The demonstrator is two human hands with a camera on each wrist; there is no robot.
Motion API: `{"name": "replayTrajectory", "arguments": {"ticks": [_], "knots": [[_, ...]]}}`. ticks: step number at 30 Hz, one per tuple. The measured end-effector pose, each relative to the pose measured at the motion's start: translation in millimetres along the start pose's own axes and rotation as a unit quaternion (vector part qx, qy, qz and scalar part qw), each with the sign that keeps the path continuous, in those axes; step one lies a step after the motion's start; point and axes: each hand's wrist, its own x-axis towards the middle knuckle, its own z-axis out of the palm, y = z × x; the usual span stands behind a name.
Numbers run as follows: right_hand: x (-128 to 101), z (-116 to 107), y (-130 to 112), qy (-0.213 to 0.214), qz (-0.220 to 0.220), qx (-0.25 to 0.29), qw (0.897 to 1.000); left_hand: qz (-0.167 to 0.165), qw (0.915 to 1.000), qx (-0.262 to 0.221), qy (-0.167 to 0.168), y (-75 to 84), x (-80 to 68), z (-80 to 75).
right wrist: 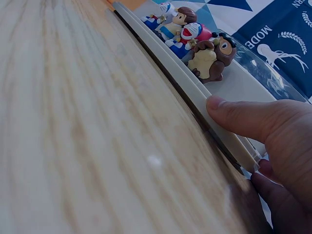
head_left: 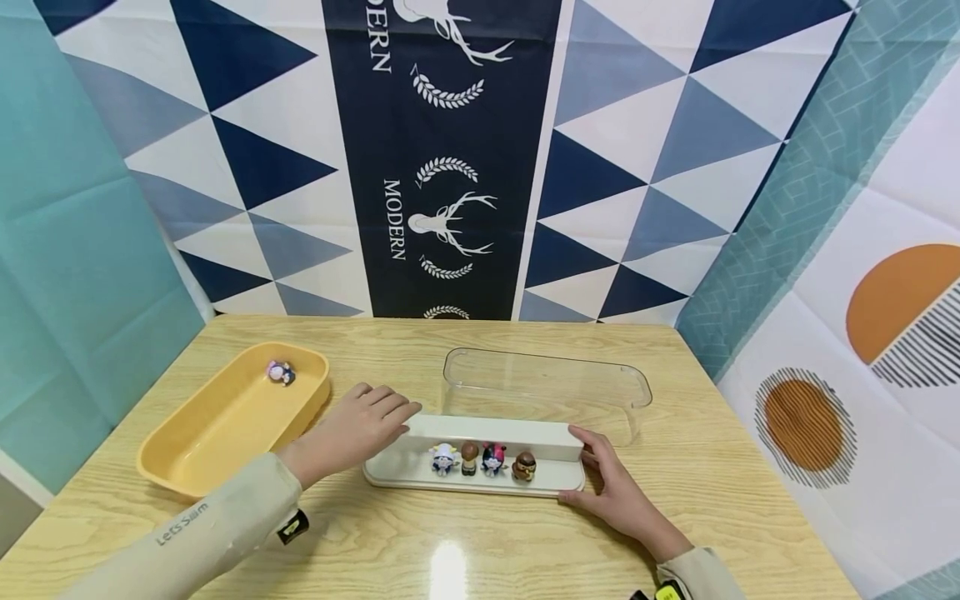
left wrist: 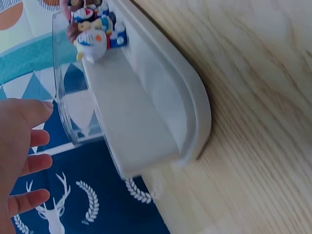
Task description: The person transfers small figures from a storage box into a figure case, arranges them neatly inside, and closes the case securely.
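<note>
A white stepped display base (head_left: 480, 477) lies on the table, with several small cartoon figurines (head_left: 492, 458) standing in a row on its lower step. My right hand (head_left: 618, 492) grips the right end of the base, the thumb (right wrist: 234, 113) on its front edge and the other fingers around the end. Over the base's left end is my left hand (head_left: 358, 429), palm down and holding nothing. In the left wrist view its fingers (left wrist: 36, 162) are apart from the base, loosely extended. One more figurine (head_left: 281, 372) lies in the yellow tray at the left.
The yellow tray (head_left: 161, 454) stands at the table's left side, close to my left forearm. Behind the base sits a clear plastic cover (head_left: 547, 375), its near side partly hidden by the base. Patterned cloths (head_left: 450, 167) hang around the wooden table (head_left: 390, 550).
</note>
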Motion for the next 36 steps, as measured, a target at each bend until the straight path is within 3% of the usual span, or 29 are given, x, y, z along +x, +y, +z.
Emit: {"name": "replayTrajectory", "arguments": {"ticks": [4, 9, 24, 28, 36], "knots": [[-0.1, 0.1, 0.0, -0.001, -0.001, 0.002, 1.000, -0.005, 0.9997, 0.010, -0.020, -8.6, -6.2, -3.4], [0.3, 0.0, -0.7, -0.001, 0.000, 0.003, 1.000, -0.004, 0.9996, 0.017, -0.020, -23.4, -14.1, -5.7], [-0.3, -0.1, -2.4, -0.001, 0.001, 0.007, 1.000, -0.049, 0.9967, 0.025, -0.059, -61.9, -39.5, -11.9], [-0.7, 0.0, -2.6, -0.002, 0.008, 0.006, 1.000, -0.061, 0.9964, 0.025, -0.053, -74.8, -48.3, -11.8], [-0.5, 0.2, -2.9, -0.003, 0.009, 0.005, 1.000, -0.075, 0.9965, 0.036, -0.009, -96.5, -62.4, -11.0]]}}
